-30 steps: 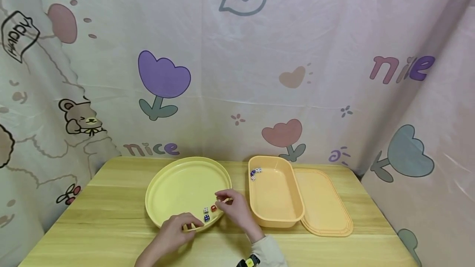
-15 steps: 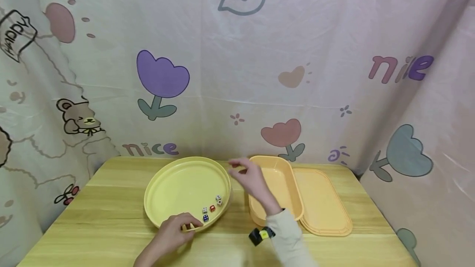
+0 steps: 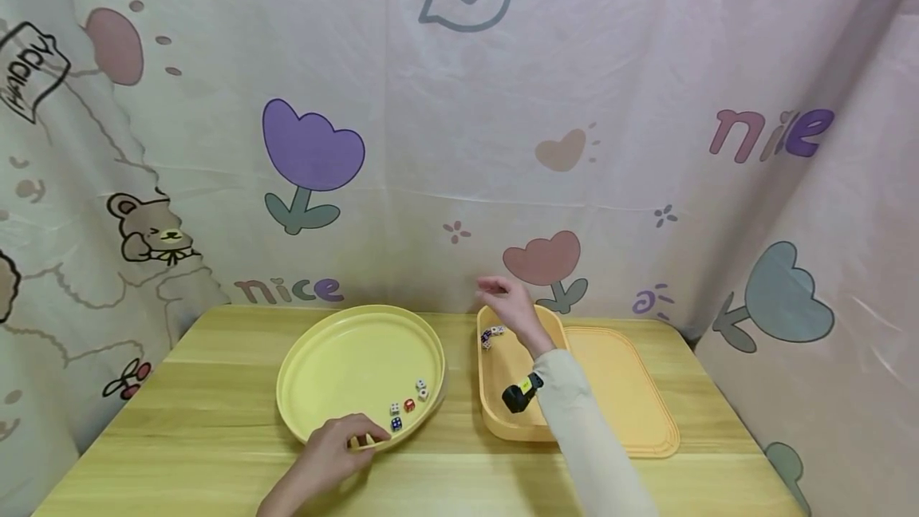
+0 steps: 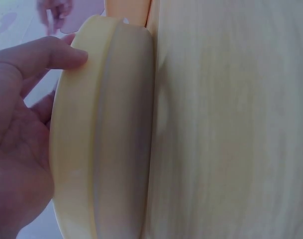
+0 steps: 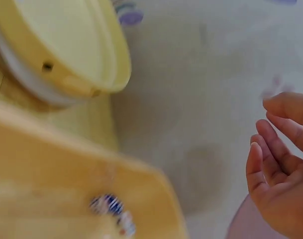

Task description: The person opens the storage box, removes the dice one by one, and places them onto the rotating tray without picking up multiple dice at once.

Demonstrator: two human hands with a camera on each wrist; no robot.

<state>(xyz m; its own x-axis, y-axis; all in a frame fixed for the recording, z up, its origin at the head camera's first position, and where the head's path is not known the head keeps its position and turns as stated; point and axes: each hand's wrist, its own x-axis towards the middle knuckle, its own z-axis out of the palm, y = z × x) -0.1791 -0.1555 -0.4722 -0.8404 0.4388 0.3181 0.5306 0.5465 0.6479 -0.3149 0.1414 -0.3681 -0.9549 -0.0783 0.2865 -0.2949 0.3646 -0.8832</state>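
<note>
My left hand (image 3: 345,447) grips the near rim of a round yellow tray (image 3: 287,389). In the left wrist view its thumb (image 4: 66,56) lies on the tray's outer wall, with the other fingers behind the rim. Near the tray's right front lie a blue die (image 3: 396,424), a red die (image 3: 409,405) and several white dice (image 3: 421,384). My right hand (image 3: 508,301) is raised over the back of an orange rectangular box (image 3: 495,421). Its thumb and index fingertips come together in the right wrist view; whether a die is between them is hidden.
Several dice (image 3: 487,337) sit in the box's back left corner. A flat orange lid (image 3: 625,389) lies right of the box, partly under its edge. Behind the wooden table (image 3: 201,413) hangs a printed curtain (image 3: 402,102).
My right hand has lifted from the tray's right edge and swung right and back to above the box. White dice it covered now show. The left hand keeps its place.
</note>
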